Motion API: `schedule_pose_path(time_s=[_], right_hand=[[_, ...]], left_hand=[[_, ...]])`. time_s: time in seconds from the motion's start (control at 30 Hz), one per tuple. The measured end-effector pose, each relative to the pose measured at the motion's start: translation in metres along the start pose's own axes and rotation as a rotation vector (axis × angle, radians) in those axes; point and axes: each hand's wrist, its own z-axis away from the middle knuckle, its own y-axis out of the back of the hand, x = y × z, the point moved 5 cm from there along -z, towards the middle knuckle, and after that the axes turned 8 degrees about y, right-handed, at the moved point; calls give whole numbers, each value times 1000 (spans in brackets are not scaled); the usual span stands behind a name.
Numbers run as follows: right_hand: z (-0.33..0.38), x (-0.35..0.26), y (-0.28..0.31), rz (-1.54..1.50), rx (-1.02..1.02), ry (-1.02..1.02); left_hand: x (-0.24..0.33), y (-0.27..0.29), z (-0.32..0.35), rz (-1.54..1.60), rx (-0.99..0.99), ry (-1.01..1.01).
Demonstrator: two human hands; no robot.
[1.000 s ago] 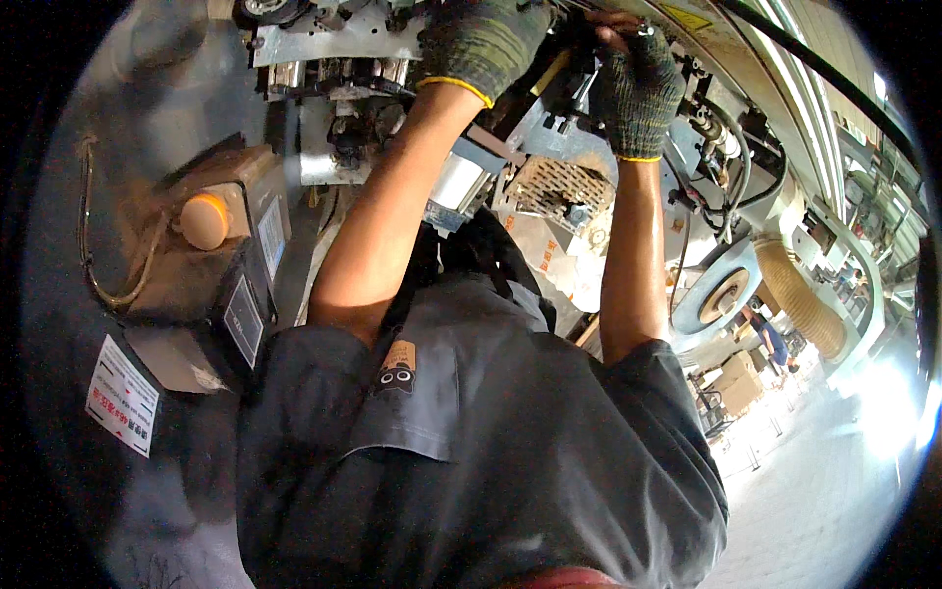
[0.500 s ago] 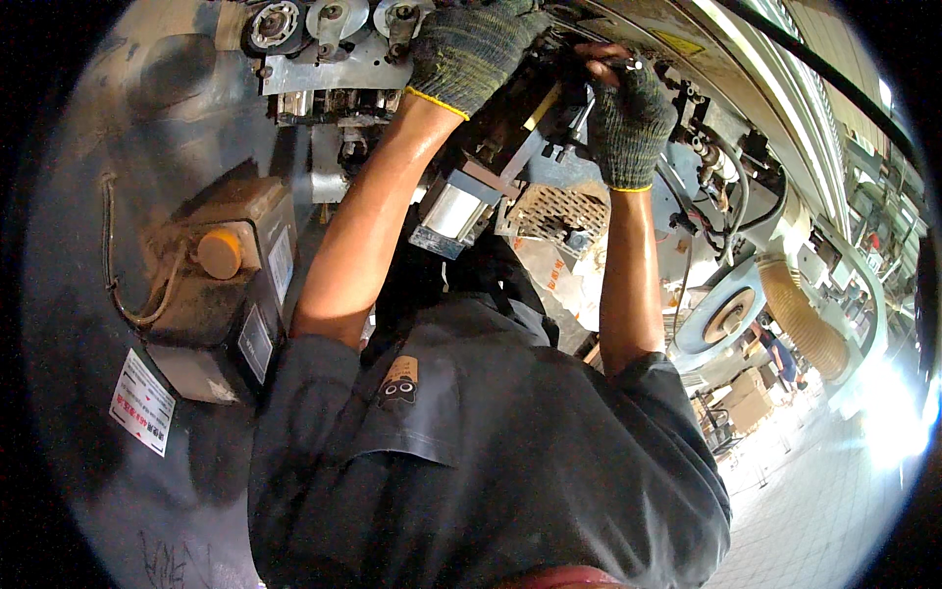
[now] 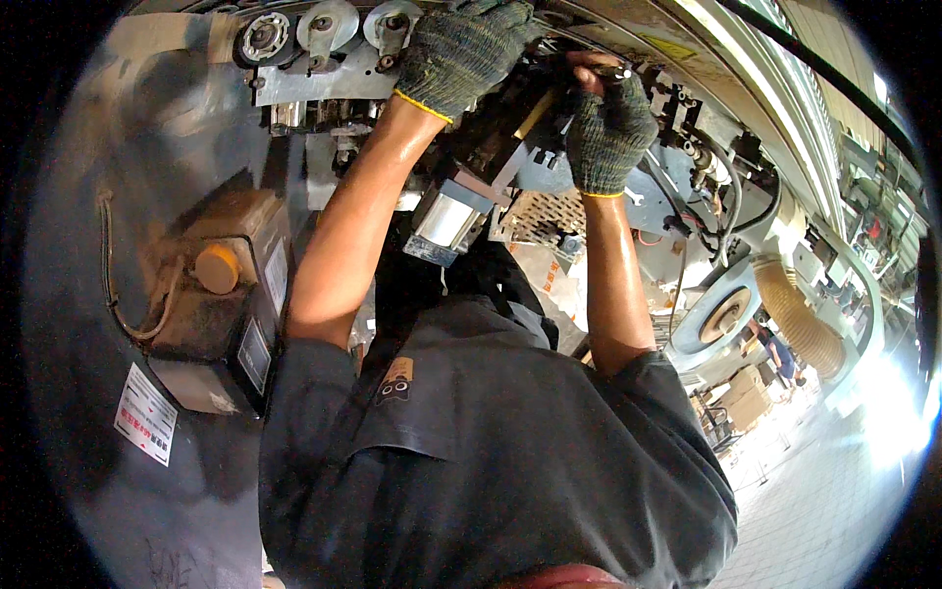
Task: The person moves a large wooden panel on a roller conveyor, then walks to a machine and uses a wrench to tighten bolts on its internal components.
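Note:
Both my hands wear dark knitted gloves with yellow cuffs and work high in the view on a machine. My left hand is at the top edge beside the rollers, back of the glove up, fingers curled; what lies under them is hidden. My right hand is closed in a pinch, its bare fingertips around a small, thin, shiny metal piece whose kind I cannot make out. Between and below the hands sit a silver cylinder block and a yellowish strip.
To the left, a dusty box with an orange cap juts from the machine's dark panel. Hoses hang right of my right hand. A perforated plate is below. Farther right are a ribbed duct, cartons and another person.
The view has shifted slightly. My right hand has moved a little left and down, still pinching the metal piece. My left hand stays at nearly the same place by the rollers.

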Motion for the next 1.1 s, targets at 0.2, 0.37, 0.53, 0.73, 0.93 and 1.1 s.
schedule_pose_path(time_s=[0.2, 0.37, 0.53, 0.73, 0.93, 1.1], right_hand=[[0, 8, 2, 52, 25, 69], [1, 4, 6, 146, -43, 47], [-7, -13, 8, 209, -67, 70], [-5, 8, 5, 139, -115, 47], [-16, 8, 3, 80, -268, 150], [-28, 4, 17, 94, -508, 305]], left_hand=[[-2, -7, -1, -10, 131, -80], [-2, -1, -7, -11, 43, -96], [-4, 1, -4, 49, 42, -21], [-2, 0, 6, 37, 104, 12], [-4, 0, 5, -28, 126, -1], [-1, -10, 5, -10, 107, 12]])
